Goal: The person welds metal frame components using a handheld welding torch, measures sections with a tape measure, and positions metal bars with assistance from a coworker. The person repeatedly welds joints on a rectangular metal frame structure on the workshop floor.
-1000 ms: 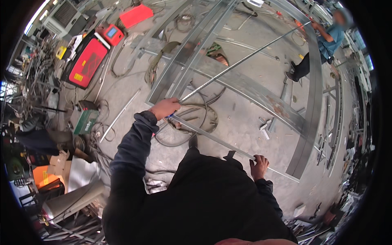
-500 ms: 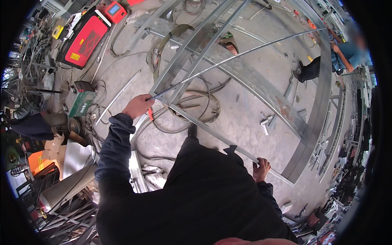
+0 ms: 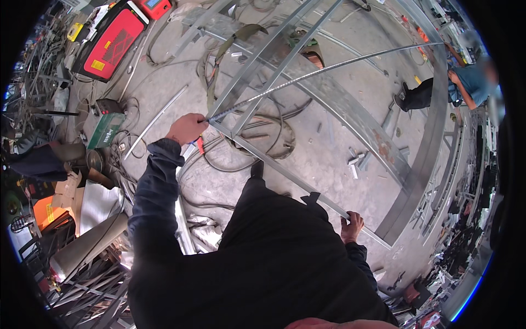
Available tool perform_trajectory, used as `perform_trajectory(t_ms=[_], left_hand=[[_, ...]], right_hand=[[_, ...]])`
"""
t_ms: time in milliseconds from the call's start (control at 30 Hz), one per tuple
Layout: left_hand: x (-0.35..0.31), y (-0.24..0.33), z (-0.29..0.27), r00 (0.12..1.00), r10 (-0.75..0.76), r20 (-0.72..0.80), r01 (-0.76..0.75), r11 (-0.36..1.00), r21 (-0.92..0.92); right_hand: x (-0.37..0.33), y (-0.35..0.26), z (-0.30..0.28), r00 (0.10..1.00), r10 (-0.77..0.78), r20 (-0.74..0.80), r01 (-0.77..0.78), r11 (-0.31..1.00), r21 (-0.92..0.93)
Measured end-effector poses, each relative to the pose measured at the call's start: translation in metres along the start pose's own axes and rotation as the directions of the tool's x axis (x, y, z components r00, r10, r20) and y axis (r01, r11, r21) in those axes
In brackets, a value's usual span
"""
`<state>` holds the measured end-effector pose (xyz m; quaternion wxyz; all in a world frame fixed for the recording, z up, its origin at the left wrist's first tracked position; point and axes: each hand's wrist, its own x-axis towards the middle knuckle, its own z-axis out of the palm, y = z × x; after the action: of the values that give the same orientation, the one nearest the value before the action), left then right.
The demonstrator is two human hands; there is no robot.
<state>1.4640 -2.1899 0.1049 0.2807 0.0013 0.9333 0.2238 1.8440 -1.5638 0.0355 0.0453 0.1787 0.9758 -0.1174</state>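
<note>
1. Since the earlier frames, the left hand [image 3: 189,129] has moved out past the near left corner of the metal frame [image 3: 421,175]; the tape [image 3: 285,85], straight before, now bows.
2. From my remote seat I see the left grip pinching the tape; it runs at a slant across the frame to the far right side.
3. The right hand [image 3: 352,226] sits with bent fingers at the near bar's edge; I cannot tell whether that grip closes on it.
4. A co-worker [image 3: 475,82] is beside the frame's right side; a red machine [image 3: 112,44] and a green box [image 3: 107,130] lie leftward.
</note>
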Motion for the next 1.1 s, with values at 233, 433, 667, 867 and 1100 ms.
perform_trajectory(t_ms=[233, 433, 667, 867, 1100], left_hand=[[0.02, -0.028, -0.022, 0.999, 0.004, 0.037, -0.004, 1.0, -0.012], [0.031, -0.038, -0.019, 0.993, 0.054, 0.103, -0.053, 0.998, -0.019], [0.034, -0.045, -0.012, 0.993, 0.078, 0.083, -0.066, 0.989, -0.135], [0.032, -0.047, -0.009, 0.993, 0.117, 0.024, -0.112, 0.984, -0.136], [0.031, -0.046, -0.006, 0.997, 0.083, -0.003, -0.083, 0.988, -0.128]], right_hand=[[0.0, 0.007, 0.006, 1.0, -0.001, 0.007, 0.001, 1.0, 0.006], [0.0, 0.005, 0.005, 0.998, 0.026, 0.06, -0.026, 1.0, -0.001], [0.001, 0.005, 0.006, 0.996, 0.034, 0.08, -0.033, 0.999, -0.015], [0.004, 0.008, 0.006, 0.996, -0.007, 0.094, 0.008, 1.0, -0.01], [0.005, 0.011, 0.006, 0.992, 0.0, 0.129, 0.003, 1.0, -0.022]])
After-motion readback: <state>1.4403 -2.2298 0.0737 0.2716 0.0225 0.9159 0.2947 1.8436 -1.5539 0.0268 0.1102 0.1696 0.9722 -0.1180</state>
